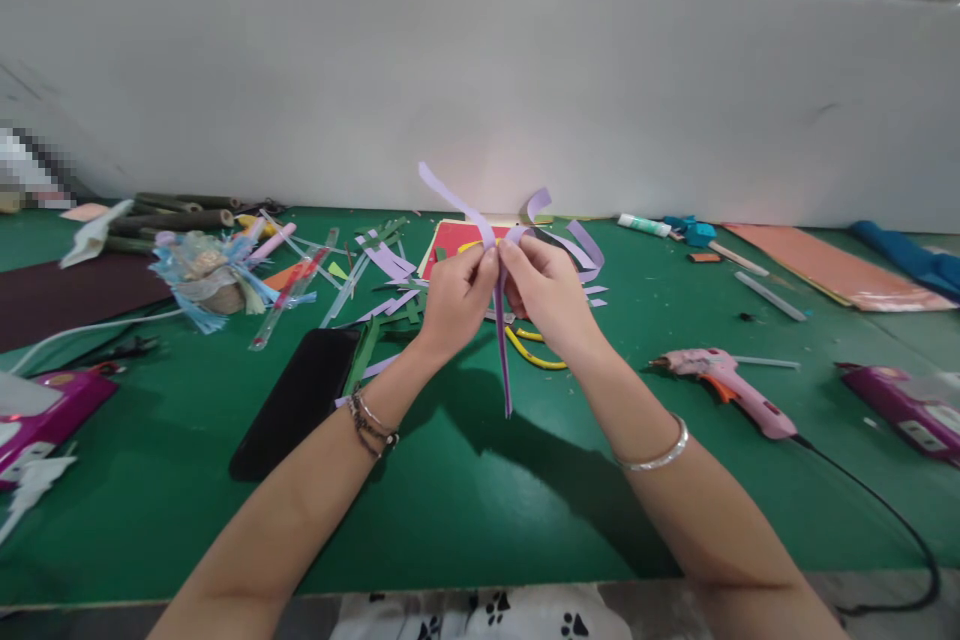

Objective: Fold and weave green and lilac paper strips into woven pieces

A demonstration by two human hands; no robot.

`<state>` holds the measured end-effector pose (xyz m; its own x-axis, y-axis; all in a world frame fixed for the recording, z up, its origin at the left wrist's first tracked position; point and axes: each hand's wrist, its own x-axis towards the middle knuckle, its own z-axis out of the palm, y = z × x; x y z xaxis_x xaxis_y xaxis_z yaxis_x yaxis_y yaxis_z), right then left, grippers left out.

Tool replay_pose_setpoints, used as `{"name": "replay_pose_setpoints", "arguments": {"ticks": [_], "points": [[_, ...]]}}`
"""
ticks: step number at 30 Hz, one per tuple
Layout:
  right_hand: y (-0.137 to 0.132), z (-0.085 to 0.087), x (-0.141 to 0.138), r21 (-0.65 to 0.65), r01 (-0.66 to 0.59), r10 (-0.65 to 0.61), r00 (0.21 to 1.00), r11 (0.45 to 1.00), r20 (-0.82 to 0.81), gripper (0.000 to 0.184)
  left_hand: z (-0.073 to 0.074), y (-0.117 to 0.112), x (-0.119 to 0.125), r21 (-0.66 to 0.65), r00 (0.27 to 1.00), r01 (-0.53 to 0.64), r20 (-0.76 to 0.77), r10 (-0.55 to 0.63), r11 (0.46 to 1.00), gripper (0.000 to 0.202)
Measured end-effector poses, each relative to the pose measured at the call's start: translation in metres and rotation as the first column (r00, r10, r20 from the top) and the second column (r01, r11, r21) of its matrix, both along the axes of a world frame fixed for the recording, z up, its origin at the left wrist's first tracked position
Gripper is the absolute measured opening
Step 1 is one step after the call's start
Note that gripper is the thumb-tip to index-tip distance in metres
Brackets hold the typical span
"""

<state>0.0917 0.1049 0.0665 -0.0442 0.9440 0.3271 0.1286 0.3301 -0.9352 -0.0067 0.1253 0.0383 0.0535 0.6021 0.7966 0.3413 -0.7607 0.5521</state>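
Note:
Both hands meet above the middle of the table, pinching lilac paper strips. My left hand [461, 300] is closed, thumb against the fingers, on a paper strip [457, 197] that rises to the upper left. Close beside it, my right hand [551, 290] pinches strips too, with curled ends [538, 202] out behind its fingers. A narrow folded length [503, 360] hangs down between the hands. The exact join at the fingertips is hidden. Yellow-handled scissors [536, 352] lie below the right hand, partly covered. Red paper [446, 245] sits behind the hands.
Left of the hands lie a black phone [292, 410], a clear ruler [289, 295], paper scraps [390, 260] and a bundle of blue ribbons [210, 275]. To the right are a pink glue gun [724, 380] with its cord and a glue stick tube [643, 225]. A white partition [480, 80] stands behind.

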Motion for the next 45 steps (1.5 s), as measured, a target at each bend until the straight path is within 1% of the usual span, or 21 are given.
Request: {"name": "replay_pose_setpoints", "arguments": {"ticks": [3, 6, 8, 10, 12, 15, 18, 22, 25, 29, 31, 33, 35, 37, 39, 41, 43, 45], "points": [[-0.001, 0.001, -0.002, -0.024, 0.021, -0.022, 1.0, 0.999, -0.002, 0.029, -0.001, -0.002, 0.001, -0.019, 0.998, -0.022, 0.056, 0.023, 1.0, 0.033], [-0.002, 0.0, -0.005, -0.036, 0.045, -0.046, 0.999, 0.998, -0.011, 0.031, 0.0, -0.004, 0.001, -0.042, 0.986, -0.051, 0.157, 0.057, 0.998, 0.034], [-0.002, -0.001, -0.006, -0.042, 0.057, -0.058, 0.998, 0.998, -0.018, 0.033, 0.002, -0.004, 0.001, -0.055, 0.979, -0.047, 0.195, 0.057, 0.997, 0.035], [-0.002, -0.002, -0.005, -0.034, 0.076, -0.077, 0.996, 0.997, -0.046, 0.034, 0.003, -0.004, 0.001, -0.085, 0.985, -0.002, 0.174, 0.017, 0.996, 0.034], [-0.001, -0.003, -0.003, -0.004, 0.097, -0.097, 0.991, 0.995, -0.094, 0.033, 0.003, -0.004, 0.001, -0.103, 0.993, 0.049, 0.11, -0.037, 0.994, 0.032], [0.001, -0.003, 0.0, 0.049, 0.128, -0.121, 0.984, 0.991, -0.132, 0.034, 0.002, -0.003, 0.002, -0.036, 0.998, 0.056, 0.007, -0.056, 0.998, 0.032], [0.003, -0.005, 0.002, 0.089, 0.113, -0.109, 0.993, 0.99, -0.053, 0.037, 0.0, -0.002, 0.002, 0.019, 0.999, 0.019, -0.026, -0.019, 1.0, 0.033], [0.004, -0.009, 0.002, 0.147, 0.094, -0.108, 0.99, 0.985, 0.089, 0.035, 0.0, -0.001, 0.0, -0.019, 1.0, -0.006, 0.006, 0.006, 1.0, 0.033], [0.005, -0.01, 0.002, 0.16, 0.095, -0.115, 0.986, 0.983, 0.122, 0.032, 0.001, -0.001, 0.0, -0.055, 0.998, 0.039, 0.058, -0.036, 0.998, 0.032], [0.003, -0.007, 0.002, 0.137, 0.064, -0.085, 0.985, 0.988, 0.148, 0.032, 0.001, -0.004, 0.002, -0.105, 0.979, 0.125, 0.177, -0.105, 0.987, 0.031], [0.002, -0.006, 0.002, 0.139, 0.059, -0.081, 0.984, 0.989, 0.157, 0.032, 0.001, -0.005, 0.003, -0.094, 0.971, 0.118, 0.217, -0.096, 0.989, 0.032], [0.002, -0.006, 0.002, 0.137, 0.057, -0.078, 0.984, 0.989, 0.159, 0.033, 0.003, -0.006, 0.002, -0.067, 0.972, 0.088, 0.226, -0.07, 0.994, 0.033], [0.002, -0.006, 0.002, 0.119, 0.05, -0.068, 0.986, 0.992, 0.151, 0.033, 0.004, -0.006, 0.001, -0.052, 0.976, 0.056, 0.214, -0.044, 0.997, 0.033], [0.002, -0.005, 0.002, 0.102, 0.06, -0.073, 0.99, 0.993, 0.121, 0.033, 0.004, -0.005, 0.0, -0.064, 0.982, 0.049, 0.184, -0.036, 0.997, 0.03], [0.002, -0.003, 0.002, 0.093, 0.084, -0.092, 0.992, 0.992, 0.084, 0.034, 0.003, -0.004, 0.0, -0.098, 0.991, 0.051, 0.126, -0.039, 0.994, 0.024], [0.001, -0.003, 0.002, 0.098, 0.115, -0.12, 0.991, 0.988, 0.049, 0.036, 0.002, -0.003, 0.0, -0.12, 0.999, 0.03, 0.036, -0.026, 0.992, 0.021], [0.001, -0.003, 0.002, 0.106, 0.131, -0.133, 0.991, 0.986, 0.016, 0.037, 0.001, -0.002, 0.0, -0.099, 0.999, -0.011, -0.051, 0.006, 0.995, 0.023], [0.002, -0.004, 0.003, 0.113, 0.13, -0.131, 0.991, 0.985, -0.002, 0.037, 0.001, -0.002, 0.0, -0.052, 0.994, -0.041, -0.101, 0.036, 0.998, 0.026]]}}
